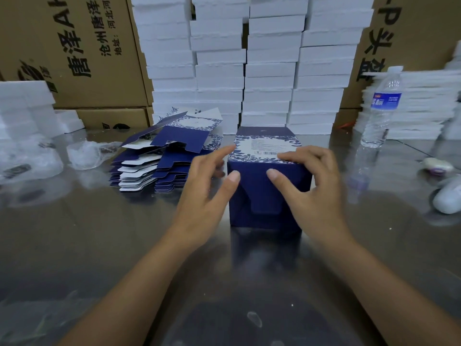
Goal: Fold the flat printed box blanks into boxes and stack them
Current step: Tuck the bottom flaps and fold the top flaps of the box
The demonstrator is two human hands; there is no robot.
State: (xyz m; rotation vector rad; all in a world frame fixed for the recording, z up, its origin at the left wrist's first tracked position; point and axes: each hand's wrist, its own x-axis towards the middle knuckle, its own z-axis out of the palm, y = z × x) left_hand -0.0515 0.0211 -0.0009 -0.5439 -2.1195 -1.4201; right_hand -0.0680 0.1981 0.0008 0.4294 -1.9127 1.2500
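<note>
A dark blue folded box (262,196) with a white floral panel on top stands on the steel table in the middle of the head view. My right hand (311,186) grips its right side, thumb pressing the near blue face and fingers curled over the top edge. My left hand (209,186) is at the box's left edge, thumb tip touching the near face, fingers spread and relaxed. To the left lies a fanned pile of flat blue-and-white box blanks (162,161).
Tall stacks of white foam trays (249,66) rise behind the box, with brown cartons (82,51) on both sides. A water bottle (381,108) stands at the right. Crumpled plastic wrap (84,153) lies at the left. Small white objects (446,193) sit far right.
</note>
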